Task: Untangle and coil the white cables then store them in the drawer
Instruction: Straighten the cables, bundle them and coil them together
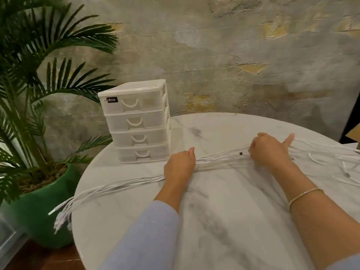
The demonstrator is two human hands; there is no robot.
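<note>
We grip the white cables [218, 161] with left hand [180, 165] and right hand [269, 151] on the counter [224, 221]; drawer unit [136, 121] far left, all drawers shut.

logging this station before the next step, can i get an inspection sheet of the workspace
surface: round white marble table, bare in the near half
job's things: white drawer unit with four drawers, all closed, at the table's far left
clutter: cardboard piece at the right edge
hands: left hand grips the cable bundle; right hand curled on it, thumb up
cables: white cables gathered in a straight bundle across the table, connector ends hanging over the left edge; loose loops at right, not coiled
surroundings: palm in a green pot on the left, patchy plaster wall behind
</note>
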